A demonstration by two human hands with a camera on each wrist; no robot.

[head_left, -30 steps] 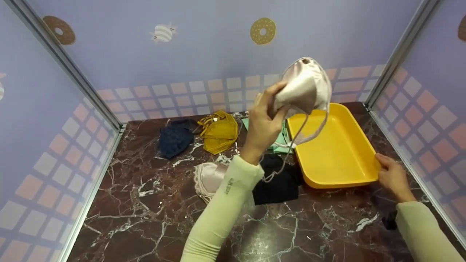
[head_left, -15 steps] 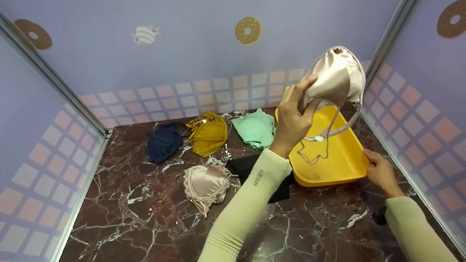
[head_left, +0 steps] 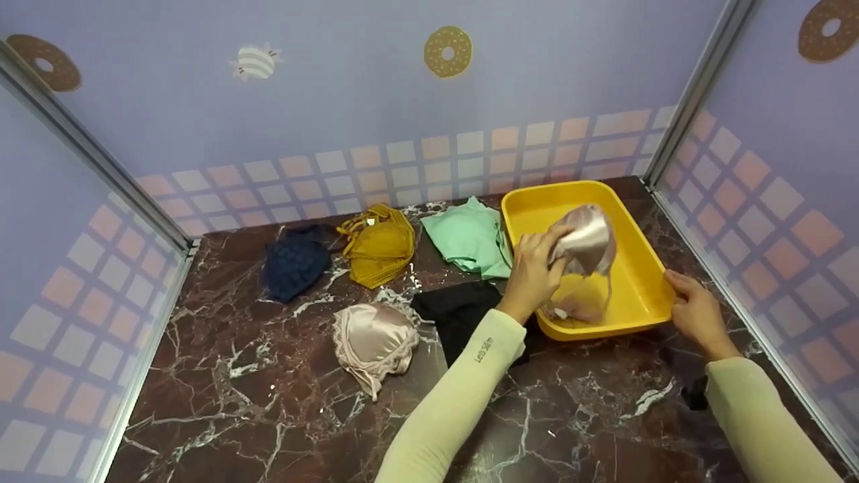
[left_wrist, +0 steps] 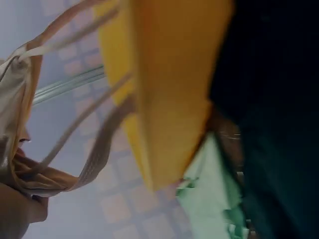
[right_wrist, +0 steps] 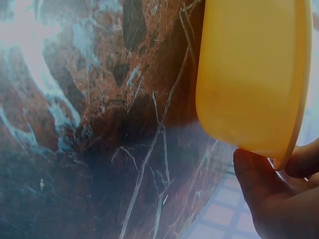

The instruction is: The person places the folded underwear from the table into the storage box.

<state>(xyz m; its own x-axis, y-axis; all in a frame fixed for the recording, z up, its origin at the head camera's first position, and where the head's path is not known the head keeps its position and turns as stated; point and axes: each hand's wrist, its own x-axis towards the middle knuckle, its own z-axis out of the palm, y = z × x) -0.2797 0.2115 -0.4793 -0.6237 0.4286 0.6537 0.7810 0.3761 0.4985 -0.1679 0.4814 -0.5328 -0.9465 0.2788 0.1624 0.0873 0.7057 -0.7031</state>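
Observation:
My left hand [head_left: 535,272] grips a folded champagne satin bra [head_left: 590,238] over the yellow tray [head_left: 647,285], its straps hanging down inside the walls. In the left wrist view, the bra's straps [left_wrist: 107,134] cross in front of the tray's outer side [left_wrist: 172,89], and part of the left hand [left_wrist: 20,211] shows at the corner. At the tray's near right corner, my right hand [head_left: 701,315] pinches the rim. From the right wrist view, the thumb and fingers of the right hand [right_wrist: 279,194] take that rim from both sides.
Left of the tray lie a mint green bra [head_left: 466,235], a mustard lace bra [head_left: 382,248] and a navy bra [head_left: 297,263]. Nearer are a lace-edged champagne bra [head_left: 377,339] and a black garment [head_left: 463,312], partly behind the left sleeve. Patterned walls [head_left: 349,100] enclose the marble surface [head_left: 221,402].
My left hand has carried the satin bra rightward, then lowered it into the tray's opening. The mint bra and the lace-edged bra have come into fuller view. My right hand keeps its grip on the rim.

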